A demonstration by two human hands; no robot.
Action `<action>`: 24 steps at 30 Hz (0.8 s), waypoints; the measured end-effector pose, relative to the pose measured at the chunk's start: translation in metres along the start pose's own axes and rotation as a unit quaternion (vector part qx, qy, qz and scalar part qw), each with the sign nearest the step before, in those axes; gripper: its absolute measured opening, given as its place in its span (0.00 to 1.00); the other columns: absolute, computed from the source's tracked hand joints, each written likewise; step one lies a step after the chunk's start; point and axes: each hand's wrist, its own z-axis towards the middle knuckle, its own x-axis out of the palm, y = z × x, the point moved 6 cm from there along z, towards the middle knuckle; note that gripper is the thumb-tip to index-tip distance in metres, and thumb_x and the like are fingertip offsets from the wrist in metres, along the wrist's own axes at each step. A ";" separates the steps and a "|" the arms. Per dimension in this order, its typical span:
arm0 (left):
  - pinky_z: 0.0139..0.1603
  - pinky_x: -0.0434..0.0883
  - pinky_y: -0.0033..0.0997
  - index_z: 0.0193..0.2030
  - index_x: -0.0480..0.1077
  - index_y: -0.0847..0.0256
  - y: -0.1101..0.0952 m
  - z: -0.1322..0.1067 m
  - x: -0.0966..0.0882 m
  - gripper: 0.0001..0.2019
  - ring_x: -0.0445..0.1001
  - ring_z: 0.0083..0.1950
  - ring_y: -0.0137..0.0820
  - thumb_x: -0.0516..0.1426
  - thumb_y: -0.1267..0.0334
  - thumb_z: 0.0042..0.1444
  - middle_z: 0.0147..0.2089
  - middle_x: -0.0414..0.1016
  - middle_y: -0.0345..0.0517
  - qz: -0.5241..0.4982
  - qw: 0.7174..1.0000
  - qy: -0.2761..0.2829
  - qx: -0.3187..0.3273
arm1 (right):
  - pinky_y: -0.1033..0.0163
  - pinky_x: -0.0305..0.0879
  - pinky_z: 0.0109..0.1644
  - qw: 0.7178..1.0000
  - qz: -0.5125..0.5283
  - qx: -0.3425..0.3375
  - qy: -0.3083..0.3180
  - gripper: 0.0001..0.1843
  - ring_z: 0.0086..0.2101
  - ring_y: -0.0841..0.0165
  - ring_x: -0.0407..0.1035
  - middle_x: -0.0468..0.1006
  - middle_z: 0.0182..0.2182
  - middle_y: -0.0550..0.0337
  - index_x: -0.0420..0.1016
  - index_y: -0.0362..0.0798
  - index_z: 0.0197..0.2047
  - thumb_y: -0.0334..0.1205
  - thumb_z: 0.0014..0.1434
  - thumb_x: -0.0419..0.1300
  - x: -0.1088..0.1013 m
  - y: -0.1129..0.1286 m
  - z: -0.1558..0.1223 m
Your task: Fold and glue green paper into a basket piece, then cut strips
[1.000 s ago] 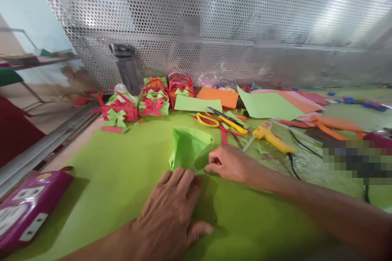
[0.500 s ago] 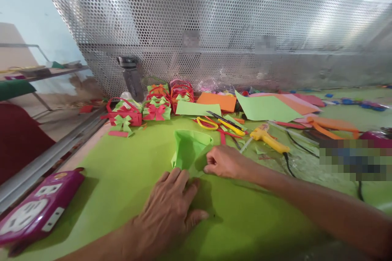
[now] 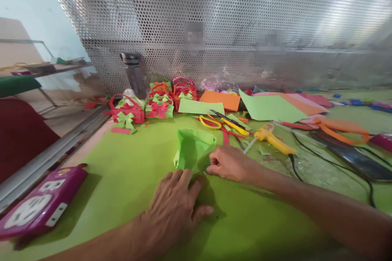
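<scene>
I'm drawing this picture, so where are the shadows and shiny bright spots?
Head view: shade darkens the inside of the folded green paper, and a shadow falls right of the purple power strip; head view: glare brightens the perforated metal panel at upper right.

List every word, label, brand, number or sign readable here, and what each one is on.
No text is readable.
Purple power strip: a round gold mark near its far end, too small and blurred to read.
Glue gun: no legible marking.
Dark bottle: no legible marking.
Folded green paper: no lettering visible.
</scene>
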 end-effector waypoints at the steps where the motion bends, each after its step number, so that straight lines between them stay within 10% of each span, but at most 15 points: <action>1: 0.39 0.69 0.48 0.53 0.66 0.61 0.000 0.000 0.000 0.25 0.69 0.39 0.43 0.50 0.44 0.57 0.39 0.68 0.50 -0.001 1.000 0.002 -0.001 | 0.67 0.48 0.24 1.000 -0.007 0.011 -0.003 0.13 0.23 0.71 0.65 0.74 0.20 0.61 0.75 0.47 0.24 0.46 0.53 0.58 0.000 0.001 0.000; 24: 0.36 0.68 0.46 0.50 0.67 0.62 0.000 -0.001 0.001 0.24 0.69 0.37 0.42 0.48 0.44 0.58 0.38 0.68 0.49 0.027 0.999 -0.033 0.023 | 0.67 0.47 0.25 0.999 0.034 0.012 0.008 0.10 0.21 0.73 0.62 0.72 0.19 0.64 0.74 0.48 0.24 0.45 0.49 0.61 -0.002 -0.002 0.001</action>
